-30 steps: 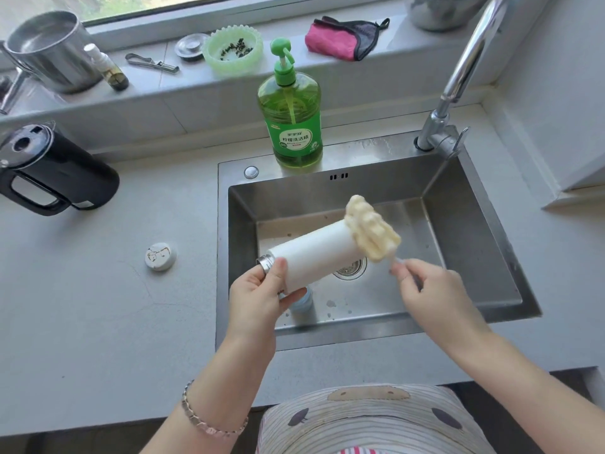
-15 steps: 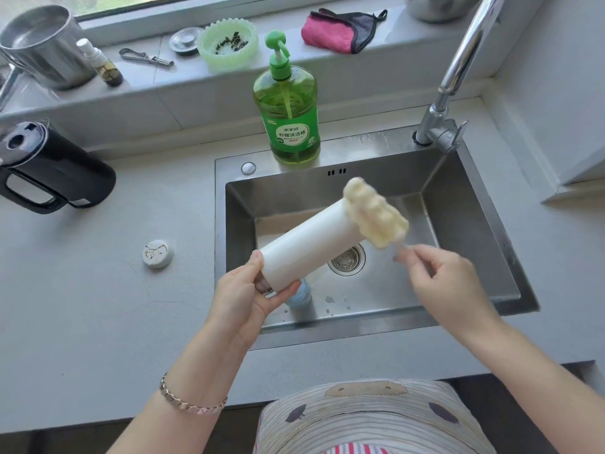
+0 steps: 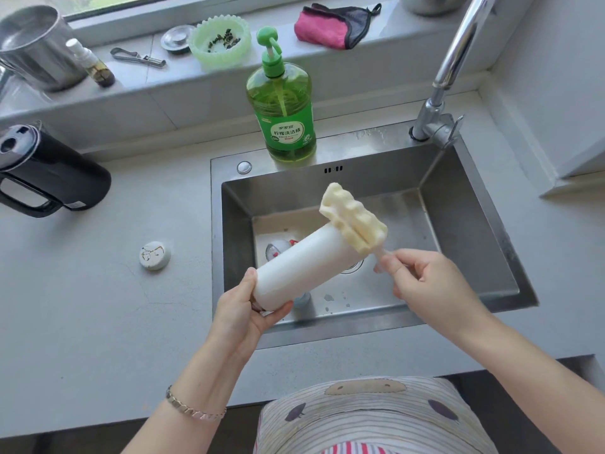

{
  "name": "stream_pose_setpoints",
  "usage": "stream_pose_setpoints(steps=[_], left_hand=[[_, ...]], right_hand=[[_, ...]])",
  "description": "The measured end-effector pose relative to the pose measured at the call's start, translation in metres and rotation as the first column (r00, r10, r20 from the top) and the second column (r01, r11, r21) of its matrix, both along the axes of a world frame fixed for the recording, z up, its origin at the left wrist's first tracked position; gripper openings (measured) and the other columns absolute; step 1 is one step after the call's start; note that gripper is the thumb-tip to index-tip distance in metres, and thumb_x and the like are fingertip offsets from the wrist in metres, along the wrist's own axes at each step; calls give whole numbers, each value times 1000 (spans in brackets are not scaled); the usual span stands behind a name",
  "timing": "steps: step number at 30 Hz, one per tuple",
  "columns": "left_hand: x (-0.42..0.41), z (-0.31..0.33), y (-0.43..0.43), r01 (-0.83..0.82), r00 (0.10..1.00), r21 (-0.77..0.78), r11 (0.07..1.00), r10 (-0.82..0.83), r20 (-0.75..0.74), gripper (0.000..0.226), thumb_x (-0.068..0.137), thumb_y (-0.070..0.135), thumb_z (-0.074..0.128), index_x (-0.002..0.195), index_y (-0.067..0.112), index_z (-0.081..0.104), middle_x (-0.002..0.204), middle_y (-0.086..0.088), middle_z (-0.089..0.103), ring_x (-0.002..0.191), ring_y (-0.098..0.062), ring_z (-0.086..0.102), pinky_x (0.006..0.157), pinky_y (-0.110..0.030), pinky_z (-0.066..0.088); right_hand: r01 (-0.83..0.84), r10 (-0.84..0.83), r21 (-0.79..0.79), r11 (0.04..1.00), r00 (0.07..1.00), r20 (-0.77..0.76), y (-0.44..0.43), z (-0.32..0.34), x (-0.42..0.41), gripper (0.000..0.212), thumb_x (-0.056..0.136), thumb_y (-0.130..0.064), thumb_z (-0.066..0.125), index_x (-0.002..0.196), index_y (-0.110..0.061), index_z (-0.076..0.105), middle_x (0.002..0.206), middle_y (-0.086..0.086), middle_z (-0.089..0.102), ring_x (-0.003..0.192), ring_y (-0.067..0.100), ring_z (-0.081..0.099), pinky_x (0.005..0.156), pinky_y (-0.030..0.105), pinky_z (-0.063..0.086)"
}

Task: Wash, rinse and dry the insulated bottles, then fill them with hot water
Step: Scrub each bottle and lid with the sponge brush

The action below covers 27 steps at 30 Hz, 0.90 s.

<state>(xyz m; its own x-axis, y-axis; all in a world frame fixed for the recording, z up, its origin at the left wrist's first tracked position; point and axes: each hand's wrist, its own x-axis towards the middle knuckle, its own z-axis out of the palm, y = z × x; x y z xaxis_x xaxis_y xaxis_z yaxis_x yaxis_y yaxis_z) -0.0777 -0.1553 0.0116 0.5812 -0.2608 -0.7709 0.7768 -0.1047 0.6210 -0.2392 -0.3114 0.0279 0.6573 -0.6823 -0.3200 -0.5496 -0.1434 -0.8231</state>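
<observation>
Bottle: white, tilted over the sink, base end up toward the tap side.
Left hand: fingers clamped round the bottle's lower end.
Right hand: fingers pinched on the sponge brush handle.
Brush: foam lies against the raised base.
Tip: judging by this, rotate the bottle, scrubbing with steady pressure over the sink.
</observation>
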Motion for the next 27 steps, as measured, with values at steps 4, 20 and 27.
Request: stream_pose_setpoints(steps=[4,20,27], left_hand=[[-6,-2,1,6,1000,-2,1000,-6,12,29,98,24,44,87,1,56,91,-15,54,84,-29,58,49,-33,57],[-7,3,-6,-18,998,11,1000,17,65,30,98,25,43,85,1,53,93,-15,53,82,-28,58,53,-37,59],[0,-2,-6,-54,998,4,999,54,29,30,98,28,44,85,2,52,92,-16,53,80,-28,58,46,-33,57]], right_hand=[[27,-27,-4,1000,998,-54,-3,-6,0,29,94,-23,48,69,-20,63,56,6,40,53,16,36,56,29,26],[65,-65,-1,998,997,-47,3,-10,-10,28,93,-24,49,69,-26,62,56,9,40,55,21,39,58,30,29],[90,-88,75,993,996,-28,6,-12,-12,27,94,-22,49,70,-21,63,50,1,34,41,9,29,52,27,24]])
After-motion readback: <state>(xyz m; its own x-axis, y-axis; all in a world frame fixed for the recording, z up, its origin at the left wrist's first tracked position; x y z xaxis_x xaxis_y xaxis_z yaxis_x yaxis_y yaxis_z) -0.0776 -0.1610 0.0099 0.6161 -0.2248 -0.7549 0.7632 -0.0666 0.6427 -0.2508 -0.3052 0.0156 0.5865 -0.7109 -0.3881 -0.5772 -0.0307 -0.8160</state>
